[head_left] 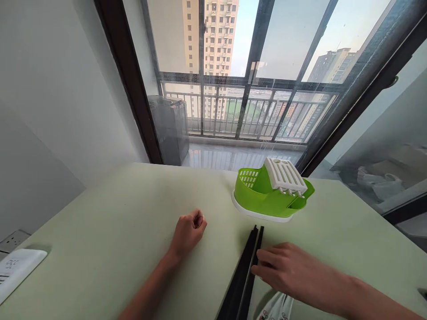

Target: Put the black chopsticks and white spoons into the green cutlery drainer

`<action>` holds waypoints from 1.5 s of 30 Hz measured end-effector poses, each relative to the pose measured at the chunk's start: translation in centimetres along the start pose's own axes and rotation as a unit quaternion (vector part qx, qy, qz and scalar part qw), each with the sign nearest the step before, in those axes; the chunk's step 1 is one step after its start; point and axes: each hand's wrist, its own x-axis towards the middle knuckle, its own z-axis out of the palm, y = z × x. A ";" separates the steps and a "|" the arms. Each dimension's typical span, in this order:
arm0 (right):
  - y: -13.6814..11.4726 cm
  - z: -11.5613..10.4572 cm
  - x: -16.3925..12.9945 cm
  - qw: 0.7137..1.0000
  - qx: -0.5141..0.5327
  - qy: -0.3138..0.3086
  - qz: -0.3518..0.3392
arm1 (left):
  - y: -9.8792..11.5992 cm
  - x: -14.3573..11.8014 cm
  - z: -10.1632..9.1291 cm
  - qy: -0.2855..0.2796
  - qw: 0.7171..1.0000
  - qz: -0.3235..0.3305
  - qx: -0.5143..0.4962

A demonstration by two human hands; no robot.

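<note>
My left hand rests on the table in a loose fist, with nothing visible in it. At the right, the curled fingers of my right hand close on the edge of a long black strip. Beside it on the left lies another long black strip, wider towards me; both run out of the bottom of the view. Partly under my right wrist is a white plastic packet with red print. Beyond the strips stands a green plastic caddy with a white slotted top and a white base.
The pale green table reaches to a glass door and window. At the left edge lies a white device, near a wall socket. A small dark object is at the right edge. Outside stands a grey appliance.
</note>
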 end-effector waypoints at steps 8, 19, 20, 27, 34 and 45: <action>0.2 0.4 0.6 0.995 -0.070 -0.031 -0.057 | -0.6 0.3 0.4 0.001 1.000 0.014 0.009; 0.7 1.1 1.0 0.990 -0.094 -0.035 -0.097 | -0.6 0.2 0.4 0.001 1.000 0.015 0.014; 0.7 1.0 1.0 0.990 -0.092 -0.036 -0.099 | -0.6 0.2 0.4 0.001 1.000 0.016 0.013; 1.0 1.4 1.8 0.988 -0.086 -0.060 -0.116 | -0.9 0.2 0.4 -0.004 1.000 0.013 0.012; 1.2 1.7 2.4 0.984 -0.093 -0.076 -0.128 | -0.7 0.2 0.3 0.001 1.000 0.013 0.014; 1.4 -0.2 2.8 0.986 -0.099 -0.078 -0.108 | -0.7 0.3 0.3 -0.003 1.000 0.011 0.016</action>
